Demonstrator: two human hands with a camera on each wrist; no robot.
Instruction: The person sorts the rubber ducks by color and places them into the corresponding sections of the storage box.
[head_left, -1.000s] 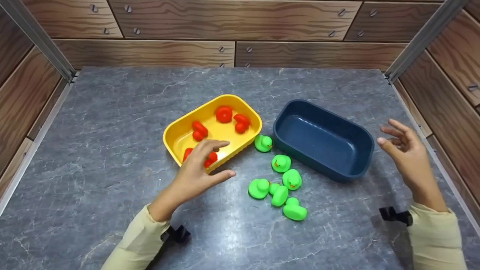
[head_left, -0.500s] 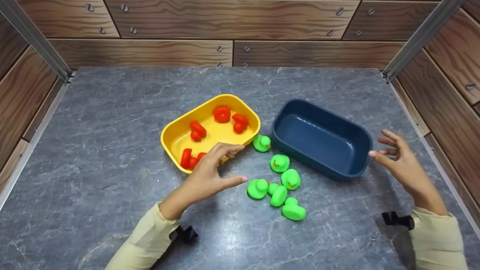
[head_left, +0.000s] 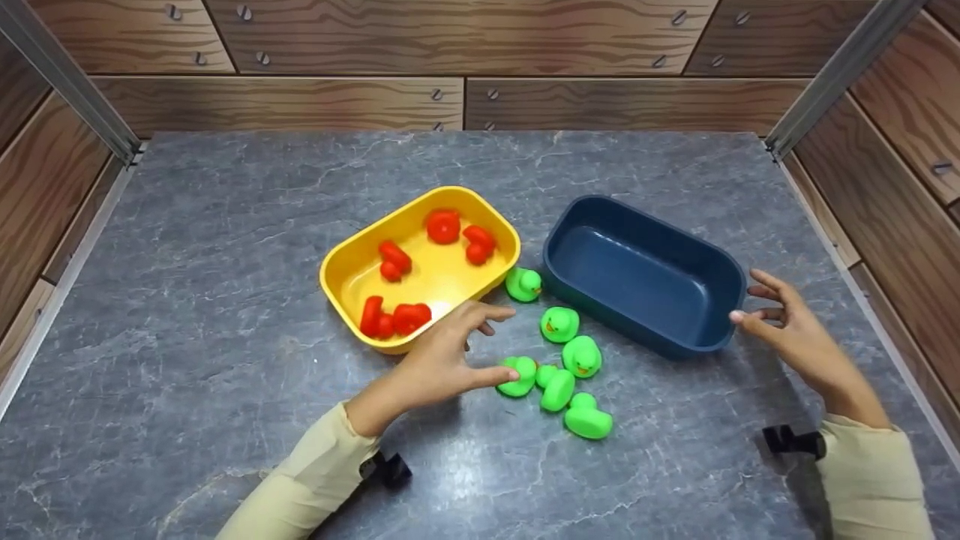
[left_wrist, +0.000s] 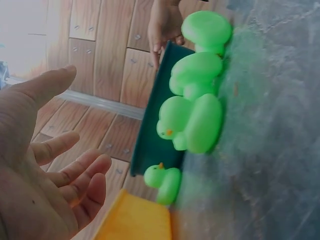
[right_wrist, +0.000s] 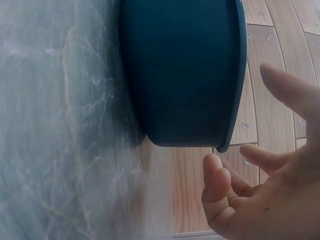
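Several green rubber ducks (head_left: 582,357) lie on the grey table, some upright, some tipped over. My left hand (head_left: 435,364) hovers beside them with fingers apart, holding nothing; its thumb overlaps the leftmost duck (head_left: 516,377) in the head view. In the left wrist view a gap shows between the hand (left_wrist: 55,170) and the ducks (left_wrist: 200,122). My right hand (head_left: 799,337) is at the right end of the dark blue bin (head_left: 637,330), thumb tip over the rim. In the right wrist view its loosely bent fingers (right_wrist: 217,185) are near that rim; contact is unclear.
Left of the blue bin stands a yellow bin (head_left: 360,232) holding several red rubber ducks (head_left: 444,226). One green duck (head_left: 523,285) sits in the gap between the bins. Wood-patterned walls (head_left: 570,45) enclose the marbled table (head_left: 225,225) at the back and sides.
My left hand has moved right, from over the yellow bin to the green ducks. The right hand has come left and slightly nearer, to the blue bin's end. Bins and ducks stay put.
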